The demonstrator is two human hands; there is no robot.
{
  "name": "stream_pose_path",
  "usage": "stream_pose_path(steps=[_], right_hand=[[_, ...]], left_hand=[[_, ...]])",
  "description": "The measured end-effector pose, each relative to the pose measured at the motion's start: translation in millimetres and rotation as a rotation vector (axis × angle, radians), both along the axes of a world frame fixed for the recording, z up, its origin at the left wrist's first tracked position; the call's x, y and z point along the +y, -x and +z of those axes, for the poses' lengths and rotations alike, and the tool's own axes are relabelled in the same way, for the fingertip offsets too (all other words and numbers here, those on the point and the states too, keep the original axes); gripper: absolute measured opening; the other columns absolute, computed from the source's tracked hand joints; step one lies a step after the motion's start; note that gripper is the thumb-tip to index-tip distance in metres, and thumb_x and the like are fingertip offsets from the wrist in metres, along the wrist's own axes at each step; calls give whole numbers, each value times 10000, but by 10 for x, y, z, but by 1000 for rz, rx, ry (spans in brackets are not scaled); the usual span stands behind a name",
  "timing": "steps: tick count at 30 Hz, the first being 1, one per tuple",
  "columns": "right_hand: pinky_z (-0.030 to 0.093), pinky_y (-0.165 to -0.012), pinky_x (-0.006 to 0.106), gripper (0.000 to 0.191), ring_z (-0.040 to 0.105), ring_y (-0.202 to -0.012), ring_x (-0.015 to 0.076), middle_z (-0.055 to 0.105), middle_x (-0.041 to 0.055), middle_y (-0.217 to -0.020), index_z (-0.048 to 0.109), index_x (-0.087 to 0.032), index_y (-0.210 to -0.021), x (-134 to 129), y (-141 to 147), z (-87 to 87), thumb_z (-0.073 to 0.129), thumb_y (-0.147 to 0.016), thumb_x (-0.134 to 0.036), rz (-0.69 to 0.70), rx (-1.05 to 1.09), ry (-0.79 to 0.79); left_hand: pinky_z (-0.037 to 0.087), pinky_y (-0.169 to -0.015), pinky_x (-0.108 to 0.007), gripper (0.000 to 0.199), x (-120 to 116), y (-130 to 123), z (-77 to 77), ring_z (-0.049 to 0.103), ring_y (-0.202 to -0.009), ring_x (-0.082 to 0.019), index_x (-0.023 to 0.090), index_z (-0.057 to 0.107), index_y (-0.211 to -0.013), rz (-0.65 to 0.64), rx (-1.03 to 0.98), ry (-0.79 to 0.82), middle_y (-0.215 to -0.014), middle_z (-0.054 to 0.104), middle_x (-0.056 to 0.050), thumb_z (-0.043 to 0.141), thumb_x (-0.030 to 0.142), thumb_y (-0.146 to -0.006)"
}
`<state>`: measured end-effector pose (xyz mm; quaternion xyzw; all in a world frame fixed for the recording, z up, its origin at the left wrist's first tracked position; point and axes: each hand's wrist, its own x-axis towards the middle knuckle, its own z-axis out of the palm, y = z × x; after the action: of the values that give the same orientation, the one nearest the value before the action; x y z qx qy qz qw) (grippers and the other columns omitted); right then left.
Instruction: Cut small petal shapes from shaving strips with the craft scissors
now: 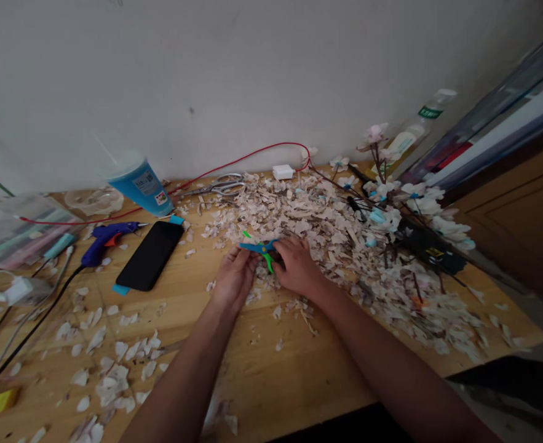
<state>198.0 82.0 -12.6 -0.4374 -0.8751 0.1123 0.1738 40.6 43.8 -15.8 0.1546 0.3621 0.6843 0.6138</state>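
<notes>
Blue and green scissors (264, 248) are held in my right hand (296, 264), whose fingers wrap round the handles at the middle of the table. The blades point left, toward my left hand (235, 274). Its fingers are pinched together beside the blade tips; what they hold is too small to make out. Behind and to the right of both hands spreads a large heap of pale petals and scraps (308, 212).
On the left are a black phone (150, 255), a blue glue gun (105, 240), a tilted blue cup (144, 187) and a plastic box (19, 231). Metal scissors (225, 184) lie near the wall. Flowering branches (384, 197) and a bottle (407, 138) are on the right.
</notes>
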Motion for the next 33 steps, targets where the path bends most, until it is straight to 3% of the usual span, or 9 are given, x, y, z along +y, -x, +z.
stream_pose_path(steps=[6,16,18,22,25,33], right_hand=[[321,-897,424,217,506,-1088,309,661,109,-1069,592,-174,-1037,-4,3,8,595,-837,-255,-4,11,17],[318,-900,423,178,514,-1080,298,673,104,-1072,601,-178,-1012,20,6,-5,582,-841,-226,-1,25,29],[320,-892,418,175,516,-1074,292,675,99,-1060,600,-181,-1008,23,11,-4,577,-836,-203,-3,33,39],[320,-876,410,157,516,-1056,283,675,83,-1031,599,-191,-984,22,20,-19,572,-829,-180,0,54,44],[320,-876,407,155,516,-1054,280,672,78,-1021,594,-195,-977,6,31,-22,570,-824,-185,7,72,44],[324,-876,404,126,512,-1049,281,658,84,-1007,575,-190,-954,-17,54,7,565,-831,-217,-9,50,47]], left_hand=[[501,-692,-215,246,30,9,-62,624,-693,-104,181,721,-820,64,163,-39,-792,714,-9,864,321,-675],[459,-651,-213,192,35,186,-106,594,-679,-114,181,751,-876,134,671,-45,-751,696,-4,794,327,-759],[466,-656,-213,201,29,153,-92,592,-670,-111,181,747,-855,130,585,-37,-736,690,-2,812,334,-742],[514,-719,-221,257,22,33,-52,621,-698,-105,190,720,-805,92,178,-25,-780,701,-1,877,329,-657],[519,-720,-208,264,20,-19,-40,626,-711,-97,196,709,-805,103,47,-30,-798,703,5,892,295,-642],[505,-696,-217,239,33,105,-156,628,-698,-111,188,722,-853,104,370,-39,-778,704,-2,825,373,-743]])
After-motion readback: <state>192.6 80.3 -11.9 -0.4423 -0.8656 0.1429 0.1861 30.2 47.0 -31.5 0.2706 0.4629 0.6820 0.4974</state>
